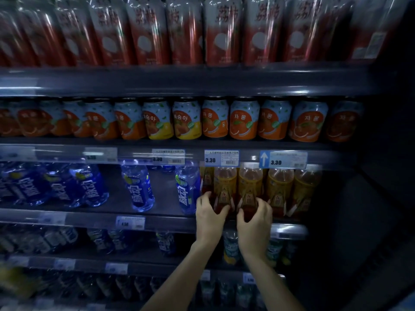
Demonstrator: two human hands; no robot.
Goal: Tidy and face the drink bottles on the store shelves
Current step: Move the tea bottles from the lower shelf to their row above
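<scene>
Several amber tea bottles with yellow labels stand in a row at the right of the third shelf. My left hand point(210, 217) is wrapped around the base of one tea bottle point(225, 187). My right hand point(254, 218) grips the base of the neighbouring tea bottle point(250, 187). Two more tea bottles point(279, 189) stand to the right, untouched. Blue drink bottles share this shelf on the left; the nearest blue bottle point(187, 189) stands just left of my left hand, and another blue bottle point(138, 185) stands alone with gaps on both sides.
Orange and yellow cans point(186, 118) line the shelf above, red-labelled bottles point(186, 30) the top shelf. Price tags point(221, 158) hang on the shelf edge point(157, 221). Darker bottles fill the lower shelves. The unit's dark side wall point(370, 198) closes the right.
</scene>
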